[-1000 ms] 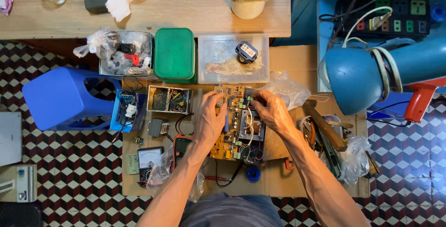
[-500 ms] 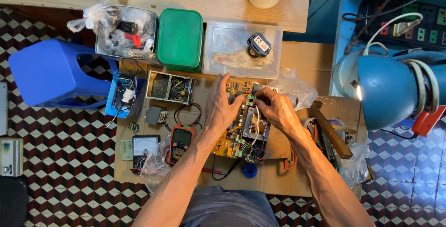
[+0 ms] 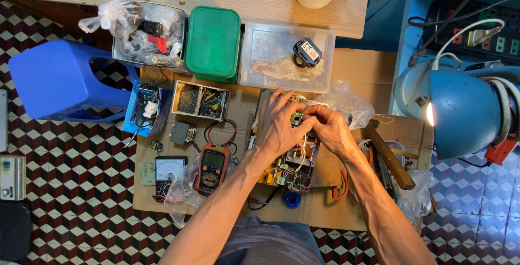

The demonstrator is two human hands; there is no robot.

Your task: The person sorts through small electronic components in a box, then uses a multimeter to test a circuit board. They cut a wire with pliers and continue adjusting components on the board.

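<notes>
My arms come into view bare from above the elbow down; no sleeve covers either forearm, and I see no watch, bracelet or strap on either wrist. My left hand [image 3: 279,127] is bare, without a glove, and no ring shows on the fingers I can see. My right hand [image 3: 329,129] is bare as well, also ungloved and ringless as far as I can tell. Both forearms are lean, with tendons and veins standing out along them. Below my arms, at the bottom edge, I see a piece of my clothing [image 3: 265,243]: grey-blue cloth, plain, softly creased, without print or pattern that I can make out.
</notes>
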